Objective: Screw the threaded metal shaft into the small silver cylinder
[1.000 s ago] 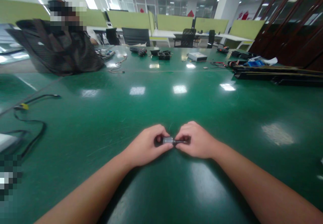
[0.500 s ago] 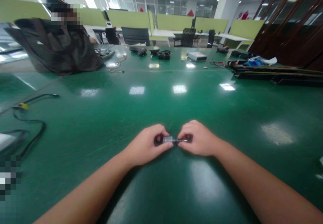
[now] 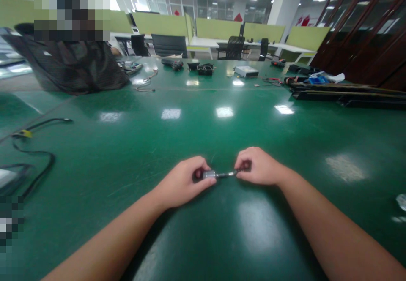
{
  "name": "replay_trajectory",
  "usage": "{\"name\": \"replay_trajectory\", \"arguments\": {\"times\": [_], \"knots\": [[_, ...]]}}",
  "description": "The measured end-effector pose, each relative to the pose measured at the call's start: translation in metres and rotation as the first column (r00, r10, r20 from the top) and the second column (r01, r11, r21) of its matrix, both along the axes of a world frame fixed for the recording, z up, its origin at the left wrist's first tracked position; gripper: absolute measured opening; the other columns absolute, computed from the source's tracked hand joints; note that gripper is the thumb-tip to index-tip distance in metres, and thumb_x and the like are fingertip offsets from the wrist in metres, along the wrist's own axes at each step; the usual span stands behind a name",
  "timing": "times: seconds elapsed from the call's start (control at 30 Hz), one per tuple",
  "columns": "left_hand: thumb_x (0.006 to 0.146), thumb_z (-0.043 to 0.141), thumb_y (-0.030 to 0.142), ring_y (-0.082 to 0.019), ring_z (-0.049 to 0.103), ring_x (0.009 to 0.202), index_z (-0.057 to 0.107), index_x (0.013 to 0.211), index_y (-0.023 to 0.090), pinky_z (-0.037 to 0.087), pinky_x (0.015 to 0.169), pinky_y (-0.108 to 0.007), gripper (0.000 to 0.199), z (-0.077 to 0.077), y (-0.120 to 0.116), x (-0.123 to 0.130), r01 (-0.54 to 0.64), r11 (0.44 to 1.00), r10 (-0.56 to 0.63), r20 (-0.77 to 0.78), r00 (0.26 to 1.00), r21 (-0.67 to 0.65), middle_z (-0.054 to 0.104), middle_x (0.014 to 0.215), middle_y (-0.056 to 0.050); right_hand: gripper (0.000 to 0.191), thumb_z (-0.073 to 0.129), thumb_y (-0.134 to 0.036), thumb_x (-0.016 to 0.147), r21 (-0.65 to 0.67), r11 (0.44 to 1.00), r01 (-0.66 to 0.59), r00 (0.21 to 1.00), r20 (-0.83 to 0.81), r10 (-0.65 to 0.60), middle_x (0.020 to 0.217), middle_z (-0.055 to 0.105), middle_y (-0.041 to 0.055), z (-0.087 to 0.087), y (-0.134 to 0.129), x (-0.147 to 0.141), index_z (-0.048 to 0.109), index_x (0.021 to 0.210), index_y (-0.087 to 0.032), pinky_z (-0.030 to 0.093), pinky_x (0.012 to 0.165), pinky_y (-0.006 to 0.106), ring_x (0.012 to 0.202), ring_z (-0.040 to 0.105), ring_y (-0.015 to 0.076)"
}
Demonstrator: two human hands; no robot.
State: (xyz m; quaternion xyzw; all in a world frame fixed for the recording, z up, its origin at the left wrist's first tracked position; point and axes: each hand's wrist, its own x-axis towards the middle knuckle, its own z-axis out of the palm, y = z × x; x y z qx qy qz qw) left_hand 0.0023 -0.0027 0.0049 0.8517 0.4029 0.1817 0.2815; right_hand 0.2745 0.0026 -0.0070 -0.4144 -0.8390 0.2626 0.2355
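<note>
A slim tool with a silver collar and a thin metal shaft (image 3: pixel 226 175) lies crosswise between my hands, low over the green table (image 3: pixel 196 137). My left hand (image 3: pixel 187 181) is closed round its thicker dark end, thumb along the silver part. The fingertips of my right hand (image 3: pixel 258 167) pinch at the far tip of the shaft, where something small and dark shows between thumb and fingers. What that dark piece is, I cannot make out.
At the back left stands a large dark bag (image 3: pixel 82 65). Black cables (image 3: pixel 47 152) lie on the left. Along the far edge are a silver box (image 3: pixel 246 71), black parts (image 3: pixel 205 69) and long black strips (image 3: pixel 349 93) at the right. A dark cabinet stands beyond.
My right hand has slid to the right along the shaft, away from my left hand, and more of the shaft shows. My left hand has hardly moved.
</note>
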Motion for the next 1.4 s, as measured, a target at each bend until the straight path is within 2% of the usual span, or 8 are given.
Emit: {"name": "replay_trajectory", "arguments": {"times": [0.23, 0.4, 0.47, 0.7, 0.83, 1.07, 1.2, 1.4], "knots": [[0.091, 0.063, 0.044, -0.017, 0.059, 0.073, 0.064, 0.09, 0.018, 0.043, 0.067, -0.028, 0.026, 0.0, 0.0, 0.001, 0.002, 1.0, -0.002, 0.001, 1.0, 0.022, 0.063, 0.081, -0.001, 0.005, 0.073, -0.014, 0.07, -0.044, 0.999, -0.018, 1.0, 0.012, 0.019, 0.069, 0.068, -0.0002, 0.003, -0.001, 0.004, 0.073, 0.074, -0.017, 0.044, 0.061, 0.024, 0.063, 0.06, 0.0124], [0.091, 0.064, 0.043, -0.017, 0.059, 0.072, 0.064, 0.091, 0.018, 0.042, 0.066, -0.027, 0.025, -0.001, -0.001, 0.0, -0.005, 1.0, 0.005, 0.007, 1.0, 0.019, 0.063, 0.08, -0.001, 0.005, 0.075, -0.02, 0.075, -0.027, 0.999, -0.023, 0.999, -0.037, 0.022, 0.071, 0.069, 0.0012, 0.001, -0.006, -0.013, 0.076, 0.078, -0.017, 0.044, 0.062, 0.025, 0.065, 0.06, 0.0133], [0.09, 0.064, 0.042, -0.016, 0.059, 0.072, 0.064, 0.091, 0.018, 0.043, 0.065, -0.027, 0.024, -0.002, -0.001, 0.0, -0.012, 1.0, 0.012, 0.007, 1.0, 0.016, 0.063, 0.08, -0.001, 0.008, 0.076, -0.021, 0.076, -0.037, 0.999, 0.01, 0.997, -0.082, -0.013, 0.072, 0.069, 0.0015, -0.001, -0.008, -0.023, 0.077, 0.083, -0.017, 0.044, 0.062, 0.025, 0.064, 0.06, 0.013], [0.089, 0.065, 0.04, -0.016, 0.058, 0.072, 0.065, 0.095, 0.019, 0.042, 0.064, -0.027, 0.021, -0.002, -0.001, 0.0, -0.009, 1.0, 0.009, 0.002, 1.0, 0.009, 0.062, 0.08, 0.0, 0.027, 0.072, -0.006, 0.07, -0.139, 0.99, 0.014, 0.981, -0.191, -0.04, 0.083, 0.072, 0.0013, -0.006, -0.014, -0.038, 0.075, 0.093, -0.018, 0.05, 0.073, 0.026, 0.075, 0.065, 0.0147], [0.088, 0.066, 0.039, -0.016, 0.059, 0.072, 0.065, 0.1, 0.02, 0.043, 0.065, -0.027, 0.023, -0.002, -0.001, -0.001, -0.015, 1.0, 0.015, 0.014, 1.0, 0.014, 0.062, 0.08, 0.0, 0.02, 0.072, -0.01, 0.075, -0.107, 0.994, 0.019, 0.985, -0.166, -0.037, 0.083, 0.073, 0.0017, -0.006, -0.013, -0.037, 0.075, 0.092, -0.019, 0.049, 0.074, 0.027, 0.076, 0.065, 0.0152], [0.086, 0.069, 0.039, -0.016, 0.059, 0.071, 0.064, 0.097, 0.019, 0.044, 0.064, -0.027, 0.023, -0.002, -0.001, -0.002, -0.021, 1.0, 0.021, 0.024, 0.999, -0.003, 0.063, 0.081, 0.0, 0.019, 0.072, -0.012, 0.078, 0.02, 0.998, -0.062, 0.987, -0.15, 0.064, 0.089, 0.074, 0.0039, -0.007, -0.011, -0.037, 0.077, 0.095, -0.02, 0.049, 0.08, 0.03, 0.082, 0.067, 0.0171], [0.088, 0.067, 0.037, -0.016, 0.059, 0.072, 0.064, 0.096, 0.019, 0.043, 0.064, -0.027, 0.021, -0.002, -0.001, -0.001, -0.012, 1.0, 0.012, 0.021, 1.0, 0.006, 0.062, 0.082, -0.001, 0.016, 0.074, -0.016, 0.078, 0.093, 0.994, -0.059, 0.994, -0.092, 0.067, 0.087, 0.074, 0.0031, -0.01, -0.011, -0.04, 0.076, 0.093, -0.02, 0.046, 0.083, 0.033, 0.083, 0.067, 0.0179], [0.089, 0.066, 0.037, -0.017, 0.058, 0.073, 0.064, 0.096, 0.019, 0.043, 0.065, -0.027, 0.02, -0.002, -0.001, -0.001, -0.004, 1.0, 0.003, 0.015, 1.0, 0.02, 0.061, 0.082, -0.001, 0.006, 0.073, -0.022, 0.083, 0.132, 0.99, -0.046, 0.996, -0.07, 0.056, 0.083, 0.074, 0.0014, -0.012, -0.011, -0.043, 0.076, 0.088, -0.02, 0.042, 0.082, 0.033, 0.082, 0.066, 0.0173]]}}
